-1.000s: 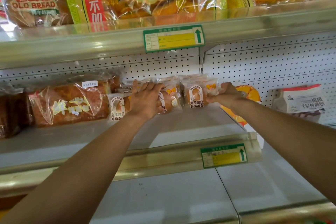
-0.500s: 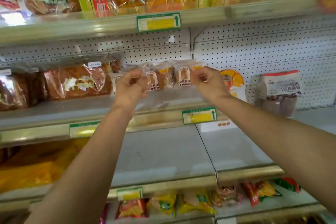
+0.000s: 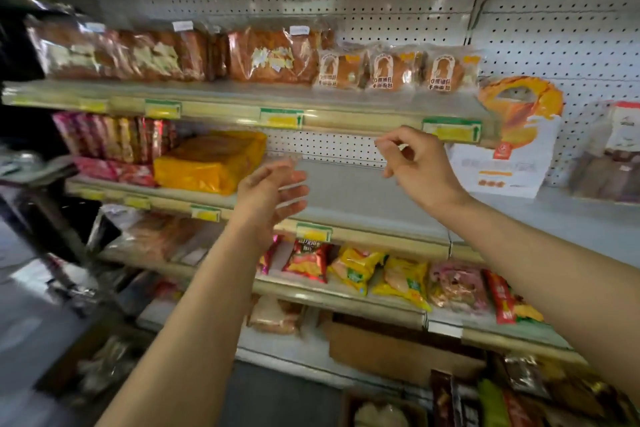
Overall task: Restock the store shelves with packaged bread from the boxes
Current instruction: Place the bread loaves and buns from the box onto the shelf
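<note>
Three small clear-wrapped bread packs stand in a row at the right end of the upper shelf, beside larger brown loaves. Both my hands hang in front of the shelf below, holding nothing. My left hand is blurred, with its fingers stretched out toward the right. My right hand is higher and to the right, its fingers loosely curled. A cardboard box sits low under the bottom shelf, and its contents are hidden.
An orange package and red packs sit on the left of the middle shelf. A white and orange bread bag stands at its right. Snack bags line the lower shelf. A dark cart frame is at the left.
My hands have let go of the small bread packs and pulled back and down, away from the upper shelf. The view has dropped and swung, showing the lower shelves and floor.
</note>
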The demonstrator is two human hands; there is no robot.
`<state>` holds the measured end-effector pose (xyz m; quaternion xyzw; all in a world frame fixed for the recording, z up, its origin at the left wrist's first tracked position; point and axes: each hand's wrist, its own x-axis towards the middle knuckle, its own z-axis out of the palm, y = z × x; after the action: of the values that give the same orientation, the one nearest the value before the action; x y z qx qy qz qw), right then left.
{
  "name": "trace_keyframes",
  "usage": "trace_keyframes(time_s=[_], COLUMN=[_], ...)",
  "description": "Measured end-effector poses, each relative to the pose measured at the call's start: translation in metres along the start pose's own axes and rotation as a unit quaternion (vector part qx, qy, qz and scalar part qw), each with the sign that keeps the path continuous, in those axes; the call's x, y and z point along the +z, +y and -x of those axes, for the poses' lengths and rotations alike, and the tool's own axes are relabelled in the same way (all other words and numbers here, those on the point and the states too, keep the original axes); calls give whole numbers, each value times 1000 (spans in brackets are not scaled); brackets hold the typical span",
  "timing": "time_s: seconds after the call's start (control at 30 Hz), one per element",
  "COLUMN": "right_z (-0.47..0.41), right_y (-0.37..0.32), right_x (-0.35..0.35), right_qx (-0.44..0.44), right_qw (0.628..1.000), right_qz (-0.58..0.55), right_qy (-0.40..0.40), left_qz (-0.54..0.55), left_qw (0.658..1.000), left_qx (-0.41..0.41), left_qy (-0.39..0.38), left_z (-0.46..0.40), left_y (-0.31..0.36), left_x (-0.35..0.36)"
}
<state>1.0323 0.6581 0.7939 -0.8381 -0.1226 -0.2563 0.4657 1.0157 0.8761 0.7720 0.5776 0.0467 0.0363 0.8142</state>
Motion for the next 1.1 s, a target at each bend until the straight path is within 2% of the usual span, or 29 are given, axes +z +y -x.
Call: trace_keyframes(time_s=[0.17,0.37,0.53,0.73,0.9,1.1], right_z=[14,11,7,10,17,19], right_y=[-31,-69,-105,-137,-146,-120], right_x=[73,190,344,512,614,697], right_qx=[-12,-1,21,36,68,125], right_qw=[995,972,938,909,881,843], right_qz=[-44,-100,-136,-133,-142,-124], right_qy=[-89,-212,-319,-393,-446,-508], left_qz=[13,-1,3,12,28,73], left_qw=[998,988,965,939,921,889], left_qx=[-24,-36,-48,-78,-120,-188], left_qy=[58,153,258,334,370,411], left_z=[9,1,-16,-42,-70,-103], left_y=[-1,19,46,60,47,-3], left_x=[-83,-209,-346,-485,-568,-636])
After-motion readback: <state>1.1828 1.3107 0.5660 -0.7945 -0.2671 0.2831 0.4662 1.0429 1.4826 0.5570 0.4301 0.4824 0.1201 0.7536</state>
